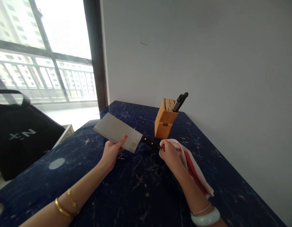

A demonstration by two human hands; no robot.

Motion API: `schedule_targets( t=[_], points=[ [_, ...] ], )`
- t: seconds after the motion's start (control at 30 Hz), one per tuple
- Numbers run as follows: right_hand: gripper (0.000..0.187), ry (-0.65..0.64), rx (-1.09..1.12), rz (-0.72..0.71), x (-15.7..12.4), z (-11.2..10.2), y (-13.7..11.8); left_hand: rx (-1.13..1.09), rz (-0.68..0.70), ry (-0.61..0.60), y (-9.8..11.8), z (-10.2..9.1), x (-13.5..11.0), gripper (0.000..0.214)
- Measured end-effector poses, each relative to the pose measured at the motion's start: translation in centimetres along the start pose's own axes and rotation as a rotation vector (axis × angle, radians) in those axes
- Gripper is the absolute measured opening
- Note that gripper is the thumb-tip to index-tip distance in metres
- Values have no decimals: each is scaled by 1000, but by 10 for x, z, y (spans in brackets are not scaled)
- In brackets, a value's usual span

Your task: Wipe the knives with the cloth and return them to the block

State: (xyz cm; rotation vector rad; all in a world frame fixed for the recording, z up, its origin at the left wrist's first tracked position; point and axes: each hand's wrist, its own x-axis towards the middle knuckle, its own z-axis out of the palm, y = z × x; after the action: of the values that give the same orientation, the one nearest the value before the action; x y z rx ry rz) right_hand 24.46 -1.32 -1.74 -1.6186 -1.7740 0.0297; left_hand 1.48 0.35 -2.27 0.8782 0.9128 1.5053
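Note:
A cleaver (121, 130) with a broad steel blade and a black riveted handle is held above the dark blue table. My left hand (113, 151) pinches the lower edge of the blade, thumb on the near face and fingers hidden behind it. At the handle's end, my right hand (168, 151) is closed on a pink and white cloth (195, 168), which hangs down along the forearm. The cloth meets the tip of the handle; how firmly it presses there I cannot tell. Just beyond the right hand stands a wooden knife block (165, 119).
Black-handled tools (181, 101) stick up from the block's right side. The marbled table (136, 195) runs to a grey wall. A pale round spot (56, 163) marks its left part. Beyond the left edge sits a black bag (23, 135) near a large window.

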Motion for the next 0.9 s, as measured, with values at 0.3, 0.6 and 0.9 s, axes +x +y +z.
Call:
schedule_targets(
  t=[0.3,0.6,0.9],
  points=[
    [15,-8,-63,-69,-1,0,-3,-61,-83,77,-3,0,0,31],
    [16,0,-100,-114,-4,4,-13,-55,-144,73,-4,-1,0,28],
    [16,-36,-7,-137,-6,0,-29,-23,-172,-2,-4,5,-5,34]
  ],
)
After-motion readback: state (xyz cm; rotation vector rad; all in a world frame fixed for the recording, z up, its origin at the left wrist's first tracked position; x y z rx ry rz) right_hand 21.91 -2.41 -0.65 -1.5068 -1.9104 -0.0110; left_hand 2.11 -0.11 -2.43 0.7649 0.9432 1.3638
